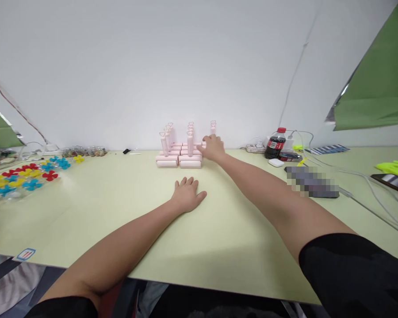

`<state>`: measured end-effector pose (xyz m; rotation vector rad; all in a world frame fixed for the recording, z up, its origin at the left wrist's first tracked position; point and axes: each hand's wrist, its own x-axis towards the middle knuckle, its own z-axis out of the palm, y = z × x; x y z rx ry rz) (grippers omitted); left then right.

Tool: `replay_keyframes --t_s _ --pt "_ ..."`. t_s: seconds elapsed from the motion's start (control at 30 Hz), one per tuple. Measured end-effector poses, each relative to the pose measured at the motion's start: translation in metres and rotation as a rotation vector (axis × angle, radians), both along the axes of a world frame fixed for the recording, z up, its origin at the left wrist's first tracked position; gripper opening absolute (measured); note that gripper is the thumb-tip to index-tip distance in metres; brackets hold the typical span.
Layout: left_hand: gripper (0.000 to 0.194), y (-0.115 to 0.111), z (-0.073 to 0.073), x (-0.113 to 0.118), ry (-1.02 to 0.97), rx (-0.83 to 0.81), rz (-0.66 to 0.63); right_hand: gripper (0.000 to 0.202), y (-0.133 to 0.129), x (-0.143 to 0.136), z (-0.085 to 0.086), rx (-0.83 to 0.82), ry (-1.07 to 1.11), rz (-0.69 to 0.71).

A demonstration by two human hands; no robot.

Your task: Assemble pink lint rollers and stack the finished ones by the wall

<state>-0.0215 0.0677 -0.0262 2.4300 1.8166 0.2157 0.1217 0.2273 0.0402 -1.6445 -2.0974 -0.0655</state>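
My left hand (186, 194) lies palm down on the pale green table (239, 247), fingers spread, holding nothing. Farther back, my right hand (213, 148) reaches to the right end of a group of pink objects, its fingers apart and curved downward. Pink and white cylinders (167, 164) lie on their sides in stacked rows. Upright pink tubes (190, 145) with loop-shaped tops stand among them in lines. One more upright tube (213, 128) shows just behind my right hand, which hides its lower part. Whether my right fingertips touch anything cannot be made out.
On the left lie red, yellow and blue flower-shaped pieces (31, 184) and clear bags (86, 151). A cola bottle (275, 143), white case (276, 162), cables, a blurred dark object (311, 181) and a phone (393, 183) are on the right. The white wall (119, 79) rises behind.
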Motion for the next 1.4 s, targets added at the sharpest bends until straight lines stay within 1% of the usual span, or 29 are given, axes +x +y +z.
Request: replay_keyframes --t_s 0.07,0.13,0.27,0.37,0.47,0.57,0.7,0.73,0.8,0.87,0.93,0.97,1.0,1.07,1.1,1.13,1.2,1.23,1.27,1.3,1.33,1.37,1.4 --pt "0.062 0.0 -0.001 0.001 -0.011 0.008 -0.007 0.064 0.015 0.012 0.009 -0.033 -0.002 -0.071" --pt "0.062 0.0 -0.002 0.002 -0.027 0.013 -0.013 0.074 0.03 0.022 0.017 -0.097 -0.018 -0.094" --pt "0.061 0.0 -0.002 0.002 -0.052 0.013 -0.011 0.09 0.05 0.029 0.022 -0.222 -0.058 -0.057" --pt "0.058 0.0 -0.002 0.002 -0.051 0.027 -0.02 0.097 0.049 0.032 0.02 -0.249 -0.084 -0.007" --pt "0.056 0.0 -0.002 0.001 -0.05 0.041 -0.023 0.096 0.036 0.039 0.023 -0.23 -0.097 0.02" --pt "0.054 0.001 -0.003 0.001 -0.09 0.043 -0.017 0.087 0.016 0.052 0.033 -0.186 -0.09 0.032" --pt "0.054 0.008 -0.003 -0.002 -0.269 0.079 0.011 0.074 -0.022 0.071 0.053 -0.101 -0.088 0.075" --pt "0.056 0.009 -0.002 -0.003 -0.335 0.107 0.03 0.071 -0.035 0.074 0.056 -0.068 -0.097 0.109" --pt "0.06 0.011 0.002 -0.004 -0.522 0.167 0.053 0.066 -0.066 0.076 0.058 0.05 -0.175 0.234" --pt "0.069 0.009 0.007 -0.001 -0.775 0.181 0.017 0.064 -0.102 0.071 0.053 0.119 -0.245 0.345" --pt "0.077 0.003 0.012 0.005 -0.967 0.103 -0.091 0.066 -0.138 0.061 0.044 0.137 -0.276 0.459" --pt "0.074 -0.002 0.015 0.008 -1.022 0.038 -0.14 0.068 -0.155 0.056 0.039 0.133 -0.273 0.516" --pt "0.065 -0.007 0.016 0.012 -1.061 -0.036 -0.173 0.069 -0.168 0.051 0.034 0.122 -0.255 0.569" --pt "0.045 -0.015 0.018 0.017 -1.131 -0.159 -0.191 0.069 -0.187 0.044 0.024 0.084 -0.195 0.653" --pt "0.041 -0.018 0.019 0.019 -1.182 -0.184 -0.176 0.067 -0.192 0.044 0.019 0.095 -0.148 0.663" --pt "0.039 -0.02 0.019 0.019 -1.249 -0.182 -0.15 0.066 -0.194 0.045 0.014 0.128 -0.073 0.641" --pt "0.042 -0.02 0.021 0.018 -1.412 -0.122 -0.101 0.068 -0.192 0.05 -0.001 0.196 0.153 0.511" --pt "0.045 -0.019 0.021 0.017 -1.487 -0.099 -0.079 0.072 -0.189 0.053 -0.009 0.189 0.291 0.433" --pt "0.048 -0.018 0.022 0.017 -1.544 -0.099 -0.065 0.077 -0.186 0.055 -0.018 0.127 0.43 0.38" --pt "0.049 -0.017 0.023 0.016 -1.583 -0.121 -0.064 0.082 -0.183 0.055 -0.027 0.004 0.563 0.377" --pt "0.05 -0.017 0.022 0.017 -1.604 -0.152 -0.072 0.081 -0.18 0.055 -0.036 -0.157 0.688 0.434" --pt "0.05 -0.016 0.022 0.017 -1.608 -0.183 -0.08 0.075 -0.177 0.053 -0.043 -0.282 0.795 0.501" --pt "0.049 -0.016 0.021 0.018 -1.6 -0.209 -0.086 0.071 -0.175 0.05 -0.049 -0.349 0.877 0.536"
